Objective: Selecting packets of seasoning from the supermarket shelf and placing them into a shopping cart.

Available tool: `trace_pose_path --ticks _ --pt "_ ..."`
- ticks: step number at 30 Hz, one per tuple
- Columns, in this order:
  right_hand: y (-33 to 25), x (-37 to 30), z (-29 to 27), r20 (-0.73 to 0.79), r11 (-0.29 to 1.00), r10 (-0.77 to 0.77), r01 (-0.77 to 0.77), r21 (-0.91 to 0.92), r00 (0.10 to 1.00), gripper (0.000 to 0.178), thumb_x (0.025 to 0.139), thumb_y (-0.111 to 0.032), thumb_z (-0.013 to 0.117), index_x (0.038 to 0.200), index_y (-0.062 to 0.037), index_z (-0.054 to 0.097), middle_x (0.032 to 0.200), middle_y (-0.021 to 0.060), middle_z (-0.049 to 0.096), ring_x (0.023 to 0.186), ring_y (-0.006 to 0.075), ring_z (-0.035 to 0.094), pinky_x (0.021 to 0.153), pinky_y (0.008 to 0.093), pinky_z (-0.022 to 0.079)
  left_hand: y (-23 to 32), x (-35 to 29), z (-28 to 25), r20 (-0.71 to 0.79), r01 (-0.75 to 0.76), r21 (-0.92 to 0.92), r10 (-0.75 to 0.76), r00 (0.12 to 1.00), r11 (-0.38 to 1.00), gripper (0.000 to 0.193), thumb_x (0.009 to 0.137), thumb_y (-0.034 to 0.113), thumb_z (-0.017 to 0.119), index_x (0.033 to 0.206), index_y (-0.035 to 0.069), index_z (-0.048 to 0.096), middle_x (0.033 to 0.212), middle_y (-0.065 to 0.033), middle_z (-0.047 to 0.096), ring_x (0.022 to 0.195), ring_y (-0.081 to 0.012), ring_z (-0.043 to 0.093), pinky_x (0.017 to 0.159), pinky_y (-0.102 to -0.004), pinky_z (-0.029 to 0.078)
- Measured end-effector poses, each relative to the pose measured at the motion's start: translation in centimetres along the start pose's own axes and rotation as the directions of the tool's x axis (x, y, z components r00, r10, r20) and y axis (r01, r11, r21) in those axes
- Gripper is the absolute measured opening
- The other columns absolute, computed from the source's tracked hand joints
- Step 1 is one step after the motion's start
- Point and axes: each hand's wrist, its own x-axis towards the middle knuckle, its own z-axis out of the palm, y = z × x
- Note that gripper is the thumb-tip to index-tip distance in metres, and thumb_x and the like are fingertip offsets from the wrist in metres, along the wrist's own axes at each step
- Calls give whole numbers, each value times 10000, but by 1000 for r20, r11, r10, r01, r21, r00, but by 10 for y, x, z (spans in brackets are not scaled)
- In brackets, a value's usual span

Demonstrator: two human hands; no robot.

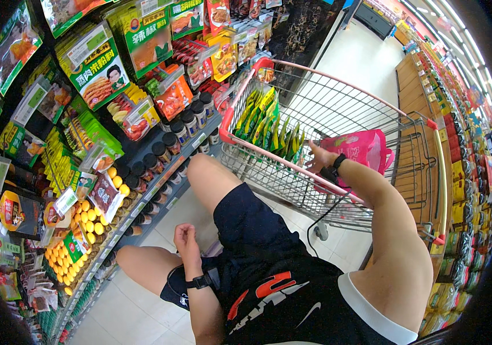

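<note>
My right hand [322,157] reaches over the side of a wire shopping cart [349,109] with red corner pieces. Its fingers are spread, with nothing visible in them. Just left of it, a row of green and yellow seasoning packets [263,123] stands in the cart. On its other side lies a bright pink bag [358,146] with handles. My left hand [187,240] hovers near my bent knee, fingers curled in and seemingly around nothing. Each wrist wears a dark band.
Shelves on the left carry hanging seasoning packets [93,69], dark-lidded jars [171,141] and small yellow round packs [88,221]. A wooden-sided display [415,92] with packaged goods runs along the right. A dark cord [323,215] hangs beside the cart. Pale floor tiles [137,293] lie below.
</note>
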Motion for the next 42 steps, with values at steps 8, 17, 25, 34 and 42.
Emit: trace_pose_path --ticks 8,17,25,34,42 --pt "21 10 42 96 986 -103 89 139 990 911 800 -829 271 1509 -289 85 1430 308 260 1263 452 363 1016 560 350 -8 4 -2 15 4 27 -5 1000 1000 39 906 62 584 884 44 557 816 16 535 765 -64 477 696 -201 382" --pt "17 12 41 57 990 -77 69 127 995 750 870 -738 331 1445 -261 269 1339 200 388 1028 284 533 841 386 495 -7 5 5 1 23 65 -23 1000 998 56 909 73 579 864 49 557 798 27 531 741 -64 470 676 -206 383" --pt "16 9 30 118 998 -26 32 -56 993 775 861 -724 400 1421 -191 347 1332 163 372 957 250 493 858 367 484 -8 7 1 -9 -6 110 7 1000 994 18 882 62 594 888 50 582 813 17 567 767 -77 500 707 -222 403" --pt "-8 29 -9 -431 860 -472 509 -36 769 308 887 -435 523 911 -132 570 881 12 574 768 144 531 638 314 408 6 -1 -2 -46 -25 91 30 999 996 63 890 93 615 886 46 573 813 11 574 759 -77 514 705 -218 415" --pt "-84 -10 5 -472 567 -779 786 -248 413 316 965 -371 471 933 -59 501 846 22 492 742 124 449 651 290 394 6 0 0 14 -47 134 45 999 990 55 878 73 616 895 33 582 811 -1 590 750 -80 531 687 -222 429"
